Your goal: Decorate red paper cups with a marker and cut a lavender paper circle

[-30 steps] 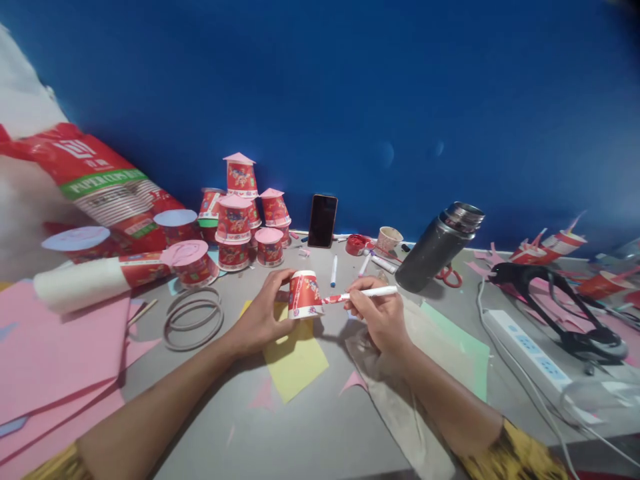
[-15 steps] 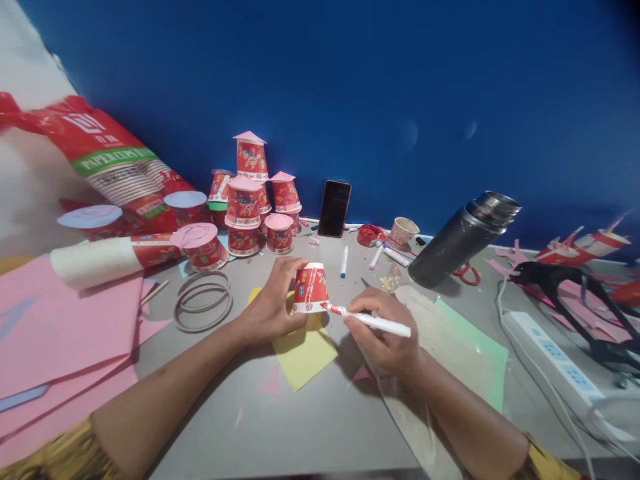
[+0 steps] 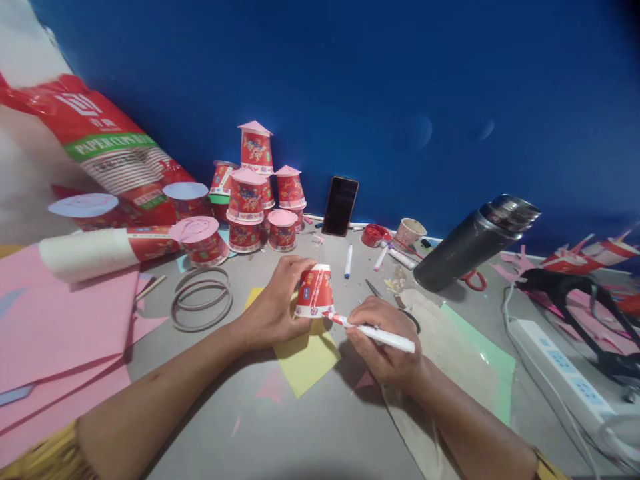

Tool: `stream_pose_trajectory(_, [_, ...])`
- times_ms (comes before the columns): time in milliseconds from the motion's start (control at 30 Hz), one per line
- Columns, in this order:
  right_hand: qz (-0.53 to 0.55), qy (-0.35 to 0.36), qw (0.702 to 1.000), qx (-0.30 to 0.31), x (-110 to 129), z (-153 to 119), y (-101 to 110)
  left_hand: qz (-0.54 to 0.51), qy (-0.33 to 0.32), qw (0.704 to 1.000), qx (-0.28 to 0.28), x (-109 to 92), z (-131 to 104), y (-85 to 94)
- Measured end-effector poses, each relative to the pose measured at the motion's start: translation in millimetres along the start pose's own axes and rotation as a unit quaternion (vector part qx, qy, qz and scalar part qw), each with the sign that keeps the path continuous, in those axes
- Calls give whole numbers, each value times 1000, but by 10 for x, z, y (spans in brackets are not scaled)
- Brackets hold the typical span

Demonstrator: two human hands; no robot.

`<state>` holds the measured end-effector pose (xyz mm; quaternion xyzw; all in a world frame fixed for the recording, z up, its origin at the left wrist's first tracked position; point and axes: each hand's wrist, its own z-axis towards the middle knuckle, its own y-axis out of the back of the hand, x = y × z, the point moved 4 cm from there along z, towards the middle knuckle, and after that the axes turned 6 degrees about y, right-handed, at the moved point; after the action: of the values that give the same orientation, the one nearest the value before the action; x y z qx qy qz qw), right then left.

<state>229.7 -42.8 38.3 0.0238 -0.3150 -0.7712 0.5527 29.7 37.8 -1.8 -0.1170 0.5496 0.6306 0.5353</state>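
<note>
Upside down above the table, a red printed paper cup (image 3: 316, 293) is gripped from its left side by my left hand (image 3: 277, 300). My right hand (image 3: 387, 340) pinches a white marker (image 3: 383, 338) with a red tip. That tip touches the white rim band at the cup's lower right. Below the cup lies a yellow paper sheet (image 3: 307, 367). Dark-bladed scissors (image 3: 376, 290) lie just behind my right hand, partly hidden by it.
Stacked cups with pink paper cones (image 3: 246, 197) stand back left, beside a bag of paper cups (image 3: 120, 153). A phone (image 3: 341, 205) leans on the blue wall. A dark flask (image 3: 465, 247) lies tilted at right, near a power strip (image 3: 565, 367). Grey rings (image 3: 203, 300) and pink sheets (image 3: 65, 320) are left.
The view has shifted slightly. The marker's tip stays at the cup's lower rim, and more of the scissors shows behind my right hand. Both hands keep their holds.
</note>
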Motion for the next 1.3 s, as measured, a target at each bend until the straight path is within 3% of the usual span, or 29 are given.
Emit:
stream_pose_trajectory(633, [-7,13,1000,-1,12,4,-13,8,-1,1000,5,-2,-6,0])
stream_pose_trajectory(1300, [-8,29,999,13,-14,-3,-46,25,-47,999,-3,-60,-8,-5])
